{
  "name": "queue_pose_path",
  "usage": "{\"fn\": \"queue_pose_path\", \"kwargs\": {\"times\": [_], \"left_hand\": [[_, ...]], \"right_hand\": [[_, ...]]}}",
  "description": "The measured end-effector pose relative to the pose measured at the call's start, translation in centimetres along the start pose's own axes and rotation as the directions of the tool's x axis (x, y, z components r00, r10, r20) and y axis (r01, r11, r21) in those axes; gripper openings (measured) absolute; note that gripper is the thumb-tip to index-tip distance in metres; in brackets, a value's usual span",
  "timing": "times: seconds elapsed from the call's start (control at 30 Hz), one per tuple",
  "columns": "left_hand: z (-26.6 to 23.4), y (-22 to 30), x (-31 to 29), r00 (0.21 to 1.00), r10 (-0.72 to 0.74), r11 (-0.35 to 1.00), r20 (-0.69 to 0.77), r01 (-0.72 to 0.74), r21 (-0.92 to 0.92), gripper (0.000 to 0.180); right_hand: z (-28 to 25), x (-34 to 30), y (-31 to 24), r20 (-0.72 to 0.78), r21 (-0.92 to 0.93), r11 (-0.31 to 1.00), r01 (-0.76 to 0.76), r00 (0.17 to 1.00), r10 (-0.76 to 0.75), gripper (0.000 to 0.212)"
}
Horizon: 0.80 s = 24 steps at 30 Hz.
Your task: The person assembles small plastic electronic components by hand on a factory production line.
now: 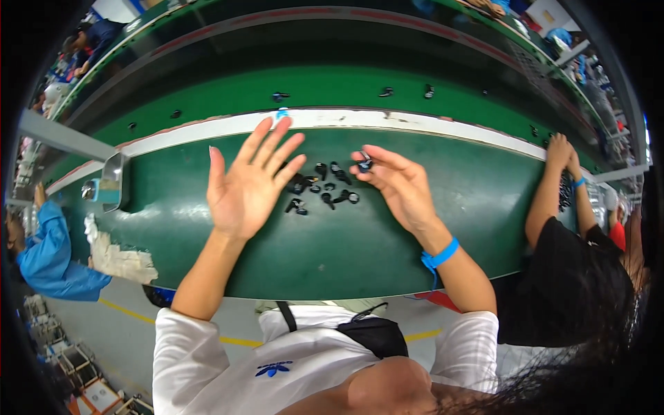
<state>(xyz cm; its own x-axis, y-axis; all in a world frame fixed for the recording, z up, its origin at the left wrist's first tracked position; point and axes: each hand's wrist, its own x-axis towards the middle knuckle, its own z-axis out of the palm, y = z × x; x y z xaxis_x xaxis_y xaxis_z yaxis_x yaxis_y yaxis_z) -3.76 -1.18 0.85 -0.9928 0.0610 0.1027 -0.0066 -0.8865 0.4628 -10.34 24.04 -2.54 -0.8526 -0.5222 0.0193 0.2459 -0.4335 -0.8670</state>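
A small black part (365,164) is being pinched by the fingertips of the right hand (402,185) above the green table (332,256). Near it, other black parts (327,198) are lying loosely, and the left hand (243,196) is spreading its fingers, palm upward.

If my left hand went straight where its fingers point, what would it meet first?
Probably the blue patch on the white strip beyond your left hand; depth is unclear, so the hand might pass above.

Parts (337,171) (perhaps 9) lie on the table (346,256), before the belt (335,90).
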Motion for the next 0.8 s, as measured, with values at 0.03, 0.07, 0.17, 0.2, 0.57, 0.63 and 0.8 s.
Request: {"fn": "queue_pose_path", "kwargs": {"times": [0.03, 0.07, 0.17, 0.2, 0.57, 0.63, 0.8], "left_hand": [[-1.4, 0.1, -0.1, 1.0, 0.014, 0.996, -0.003, -0.014, 0.086, 0.064], [-3.1, 0.1, -0.3, 0.999, 0.037, 0.985, -0.007, -0.035, 0.171, 0.054], [-3.5, 0.5, -1.0, 0.986, 0.165, 0.709, 0.037, -0.145, 0.69, 0.023], [-2.9, -0.2, -1.4, 0.984, 0.168, 0.631, 0.055, -0.15, 0.761, 0.019], [0.3, -3.3, -2.3, 0.956, -0.046, 0.202, 0.291, -0.276, 0.94, 0.032], [0.3, -3.2, -2.4, 0.943, -0.057, 0.188, 0.329, -0.313, 0.931, 0.03], [-0.6, -4.3, -2.6, 0.994, 0.026, 0.67, 0.102, -0.093, 0.736, 0.024]], "right_hand": [[0.2, 0.0, 0.2, -0.001, -0.007, 1.0, -0.01, 1.0, 0.01, 0.036], [0.3, 0.1, 0.5, 0.003, -0.016, 1.0, -0.023, 1.0, 0.023, 0.036], [1.7, 0.5, 0.8, 0.072, -0.011, 0.999, -0.053, 0.996, 0.054, 0.037], [1.7, 0.3, 0.7, 0.069, -0.012, 0.997, -0.083, 0.994, 0.083, 0.036], [3.5, -2.0, 0.7, 0.119, -0.102, 0.982, -0.157, 0.978, 0.169, 0.019], [3.5, -2.2, 0.8, 0.106, -0.108, 0.982, -0.153, 0.981, 0.164, 0.019], [4.2, -2.3, 0.9, 0.109, -0.059, 0.996, -0.073, 0.991, 0.079, 0.022]]}}
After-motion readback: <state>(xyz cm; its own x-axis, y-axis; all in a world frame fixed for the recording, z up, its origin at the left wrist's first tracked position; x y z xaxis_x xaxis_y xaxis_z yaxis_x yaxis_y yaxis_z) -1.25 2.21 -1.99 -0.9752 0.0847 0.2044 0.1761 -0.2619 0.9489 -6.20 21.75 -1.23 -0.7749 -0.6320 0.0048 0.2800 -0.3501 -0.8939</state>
